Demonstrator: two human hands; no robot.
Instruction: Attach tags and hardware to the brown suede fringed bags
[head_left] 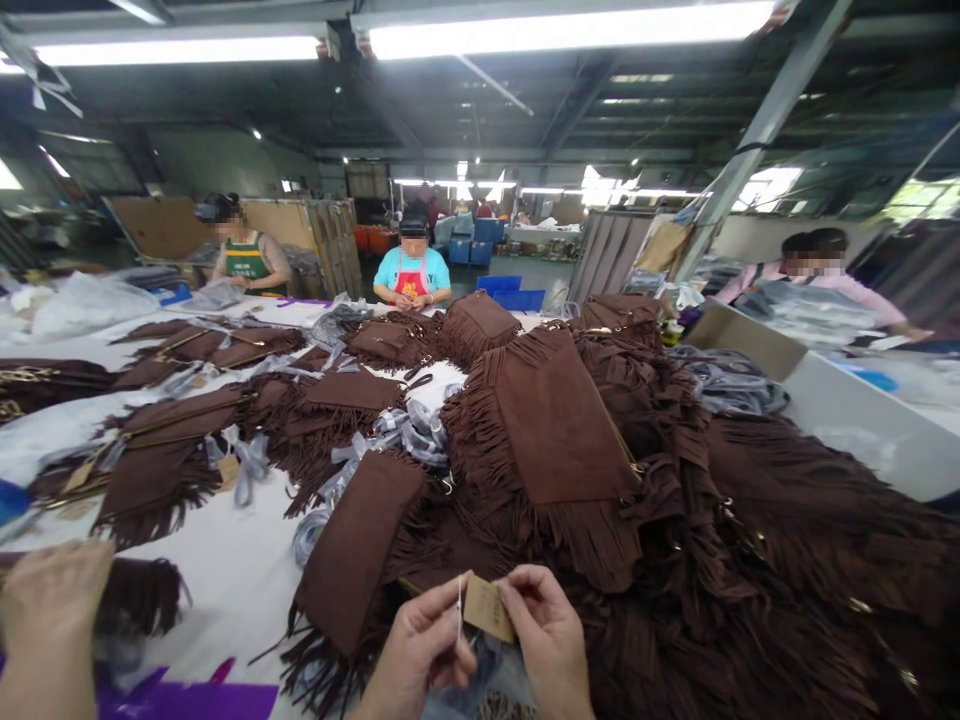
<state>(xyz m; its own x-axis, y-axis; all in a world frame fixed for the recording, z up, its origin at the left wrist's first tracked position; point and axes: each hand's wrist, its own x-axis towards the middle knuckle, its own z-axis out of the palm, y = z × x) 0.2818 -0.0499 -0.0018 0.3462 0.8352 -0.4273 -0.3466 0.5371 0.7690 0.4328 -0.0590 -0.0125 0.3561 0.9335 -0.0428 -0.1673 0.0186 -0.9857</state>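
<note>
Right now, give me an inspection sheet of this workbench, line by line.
Surface: white table, mostly covered.
Job's things: tan tag with a white string; brown fringed bag just beyond.
Clutter: heap of fringed bags, grey wrapped straps, purple sheet.
Fingers: left hand pinches the string; right hand pinches the tag.
Cables: nothing seen.
Surroundings: three people at work across the table; another person's hand at far left; cardboard box.

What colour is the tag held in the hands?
Tan, kraft-paper brown: the tag, seen in the head view.
</note>
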